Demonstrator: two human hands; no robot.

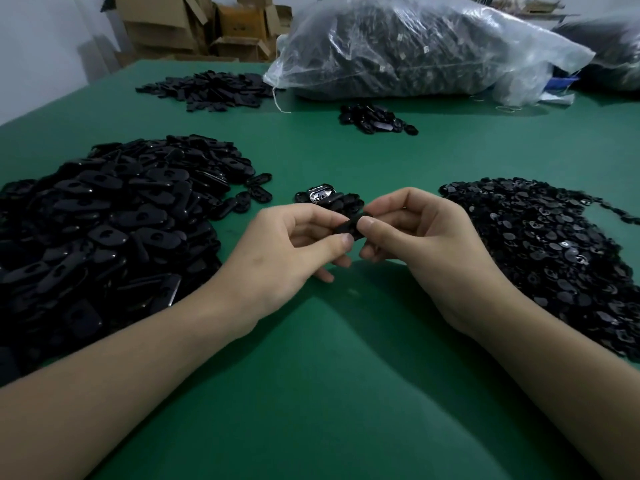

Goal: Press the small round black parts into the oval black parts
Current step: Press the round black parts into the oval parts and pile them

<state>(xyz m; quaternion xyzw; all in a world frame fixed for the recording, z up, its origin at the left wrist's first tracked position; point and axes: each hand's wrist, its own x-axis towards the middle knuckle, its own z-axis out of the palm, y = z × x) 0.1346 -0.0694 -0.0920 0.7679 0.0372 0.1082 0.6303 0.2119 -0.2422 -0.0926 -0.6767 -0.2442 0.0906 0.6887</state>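
Left hand [291,244] and right hand [415,233] meet above a green tabletop [329,358], both pinching one black oval plastic part [347,226] between thumbs and fingertips. Whether a round piece already sits in it cannot be told. This looks like the pressing step; next comes firm thumb pressure until it seats flush. At nine o'clock lies a heap of black oval parts [104,220], at three o'clock a spread of small round black parts [554,258], and at twelve o'clock a small cluster of black pieces [332,198].
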